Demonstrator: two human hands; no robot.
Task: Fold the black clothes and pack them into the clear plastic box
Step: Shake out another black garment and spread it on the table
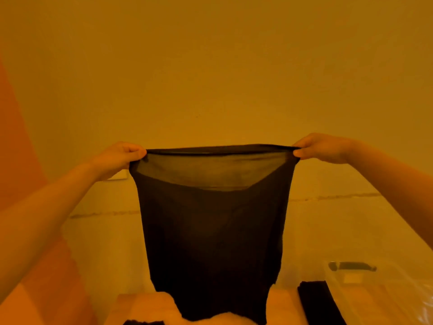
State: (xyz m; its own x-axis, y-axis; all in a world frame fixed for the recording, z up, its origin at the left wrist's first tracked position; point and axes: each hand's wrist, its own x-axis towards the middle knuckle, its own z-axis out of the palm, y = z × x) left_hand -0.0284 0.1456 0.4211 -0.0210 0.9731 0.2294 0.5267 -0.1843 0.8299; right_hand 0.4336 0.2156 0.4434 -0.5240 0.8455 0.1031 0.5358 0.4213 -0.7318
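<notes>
You hold a thin black garment of semi-sheer fabric [210,231] up in front of you with both arms stretched forward. Your left hand [117,158] is closed in a pinch on the garment's top left corner, thumb and fingers pressed together over the hem. Your right hand [321,147] is closed the same way on the top right corner. The top edge runs taut and nearly level between the two hands, so the cloth lies straight between them and hangs down below them.

Just under the stretched hem the fabric is a single layer and light shows through it; lower down it turns dense and dark and narrows slightly toward the bottom. Its lower end reaches down to the pale surface [145,306] at the bottom of the view, where it meets or overlaps the surface; you cannot tell which.

A clear plastic box [384,292] with a dark handle on its near wall sits low on the right, well below your right hand and apart from the hanging garment. A folded black cloth [316,301] lies just left of the box, between it and the garment's lower edge. Another bit of black fabric [143,322] shows at the bottom edge on the left, mostly cut off. A plain wall [210,66] fills the background.
</notes>
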